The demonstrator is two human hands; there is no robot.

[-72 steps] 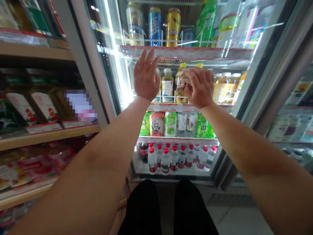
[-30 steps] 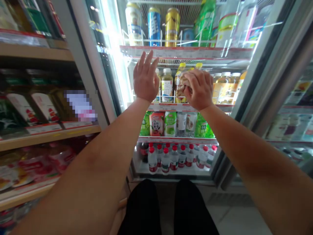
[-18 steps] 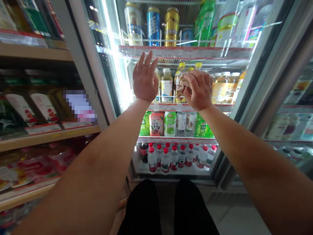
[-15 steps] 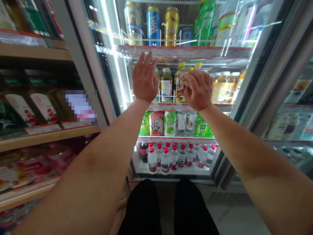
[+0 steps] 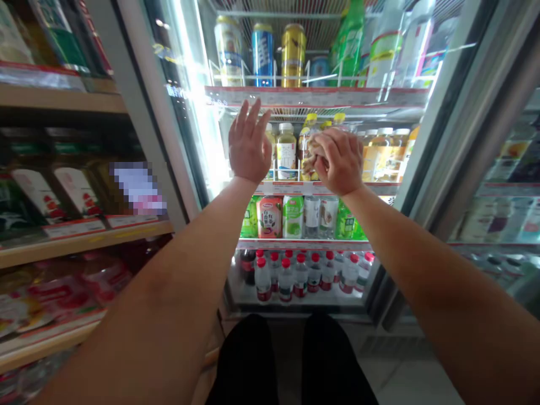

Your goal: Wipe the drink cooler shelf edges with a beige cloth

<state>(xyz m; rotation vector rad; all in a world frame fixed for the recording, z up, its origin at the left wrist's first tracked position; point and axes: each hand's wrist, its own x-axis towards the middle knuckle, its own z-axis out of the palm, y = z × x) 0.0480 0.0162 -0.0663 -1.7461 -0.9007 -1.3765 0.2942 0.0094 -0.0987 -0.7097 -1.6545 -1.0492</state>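
My left hand (image 5: 250,143) is raised in front of the lit drinks fridge, fingers stretched out and slightly apart, its back towards me. It holds nothing and appears to lie flat on the glass door (image 5: 177,112), though contact is hard to confirm. A crumpled tan cloth (image 5: 314,147) is gripped by my right hand (image 5: 342,160), bunched at the left side of its fingers. Behind the hands stand a bottle with a white label (image 5: 287,152) and yellow-capped bottles (image 5: 311,121), partly covered by the cloth and right hand.
Cans (image 5: 293,53) and bottles fill the upper shelf. Lower down are a red drink carton (image 5: 269,216) and several red-capped water bottles (image 5: 286,278). A metal door frame (image 5: 455,152) runs along the right. Wooden shelves (image 5: 88,239) with bottles stand at the left.
Both hands sit slightly lower in view, as do the fridge shelves, so the camera has tilted a little upward. The left hand stays open and the right keeps the cloth.
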